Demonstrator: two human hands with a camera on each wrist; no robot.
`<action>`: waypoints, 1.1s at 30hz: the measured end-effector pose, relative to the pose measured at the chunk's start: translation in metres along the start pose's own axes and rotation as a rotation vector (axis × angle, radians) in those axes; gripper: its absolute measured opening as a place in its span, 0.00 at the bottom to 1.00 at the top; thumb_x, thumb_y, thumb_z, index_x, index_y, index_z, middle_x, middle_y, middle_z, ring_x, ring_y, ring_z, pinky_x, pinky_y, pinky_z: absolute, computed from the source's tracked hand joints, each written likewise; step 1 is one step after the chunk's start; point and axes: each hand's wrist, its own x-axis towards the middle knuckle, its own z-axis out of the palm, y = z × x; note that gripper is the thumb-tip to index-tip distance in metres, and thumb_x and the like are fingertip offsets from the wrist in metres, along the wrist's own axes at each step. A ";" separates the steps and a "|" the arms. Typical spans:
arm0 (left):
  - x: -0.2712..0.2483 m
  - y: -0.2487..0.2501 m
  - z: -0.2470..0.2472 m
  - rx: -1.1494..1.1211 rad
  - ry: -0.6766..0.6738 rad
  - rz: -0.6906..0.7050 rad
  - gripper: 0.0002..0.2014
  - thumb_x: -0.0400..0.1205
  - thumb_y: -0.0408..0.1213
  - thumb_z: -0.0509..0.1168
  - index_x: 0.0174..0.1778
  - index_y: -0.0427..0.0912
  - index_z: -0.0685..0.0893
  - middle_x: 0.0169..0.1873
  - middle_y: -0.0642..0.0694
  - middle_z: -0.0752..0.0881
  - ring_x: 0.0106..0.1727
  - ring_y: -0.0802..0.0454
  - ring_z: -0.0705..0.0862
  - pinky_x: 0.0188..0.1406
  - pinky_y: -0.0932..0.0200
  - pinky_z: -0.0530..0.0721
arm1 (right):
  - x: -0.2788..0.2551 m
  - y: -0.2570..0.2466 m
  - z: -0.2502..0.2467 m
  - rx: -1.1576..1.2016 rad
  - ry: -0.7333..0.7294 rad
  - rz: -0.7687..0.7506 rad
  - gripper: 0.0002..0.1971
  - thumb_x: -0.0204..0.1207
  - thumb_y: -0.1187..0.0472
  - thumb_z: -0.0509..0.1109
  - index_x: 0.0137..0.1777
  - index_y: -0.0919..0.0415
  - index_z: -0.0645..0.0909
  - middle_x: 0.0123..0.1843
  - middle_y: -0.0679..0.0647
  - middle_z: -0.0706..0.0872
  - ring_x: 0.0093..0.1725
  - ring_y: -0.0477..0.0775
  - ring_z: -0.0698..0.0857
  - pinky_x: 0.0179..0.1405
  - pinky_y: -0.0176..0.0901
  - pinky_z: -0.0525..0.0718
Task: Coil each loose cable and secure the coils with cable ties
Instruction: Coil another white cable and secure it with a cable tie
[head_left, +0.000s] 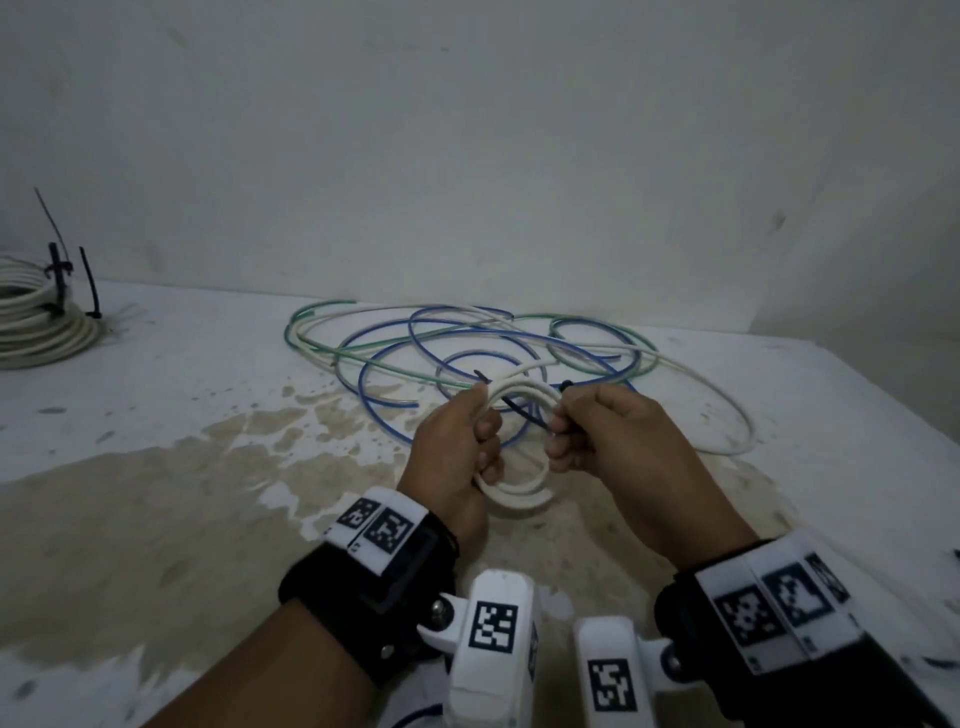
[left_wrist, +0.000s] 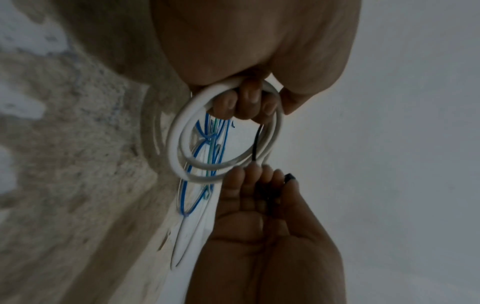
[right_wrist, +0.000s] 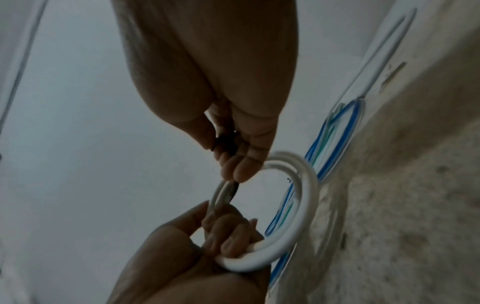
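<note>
A small white cable coil (head_left: 519, 496) hangs above the stained table. My left hand (head_left: 460, 447) grips its left side, fingers curled through the loop (left_wrist: 246, 102). My right hand (head_left: 587, 431) pinches a black cable tie (head_left: 524, 415) that crosses the coil's upper right part. In the left wrist view the black cable tie (left_wrist: 257, 144) runs from the coil (left_wrist: 182, 131) down to the right fingertips (left_wrist: 253, 170). The right wrist view has the coil (right_wrist: 306, 205) between both hands, tie head (right_wrist: 226, 142) in my fingers. A long tail of the white cable (head_left: 727, 410) trails off to the right.
Loose blue, green and white cables (head_left: 467, 343) lie tangled behind the hands, near the wall. A bigger white coil (head_left: 36, 322) with black ties (head_left: 91, 283) on it sits at the far left. The table (head_left: 156, 509) has a brown stained patch.
</note>
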 end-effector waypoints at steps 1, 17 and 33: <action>-0.002 -0.001 0.002 0.018 -0.035 -0.023 0.14 0.87 0.39 0.55 0.34 0.44 0.71 0.19 0.52 0.65 0.15 0.58 0.59 0.15 0.63 0.58 | 0.000 0.000 0.001 0.074 -0.015 0.000 0.14 0.83 0.64 0.61 0.36 0.63 0.80 0.32 0.57 0.82 0.30 0.52 0.82 0.32 0.45 0.83; -0.012 0.007 0.006 0.745 0.028 0.346 0.09 0.85 0.41 0.60 0.54 0.50 0.86 0.36 0.45 0.85 0.20 0.61 0.72 0.26 0.58 0.69 | -0.012 0.005 -0.006 -0.058 -0.127 -0.202 0.07 0.73 0.71 0.73 0.39 0.58 0.83 0.30 0.53 0.87 0.34 0.54 0.88 0.40 0.50 0.88; -0.016 0.003 0.007 0.932 -0.042 0.542 0.07 0.82 0.40 0.65 0.47 0.48 0.90 0.34 0.53 0.89 0.39 0.58 0.87 0.43 0.63 0.81 | -0.011 0.001 -0.009 -0.029 0.141 -0.355 0.10 0.77 0.70 0.69 0.50 0.54 0.84 0.23 0.46 0.85 0.22 0.43 0.81 0.26 0.33 0.79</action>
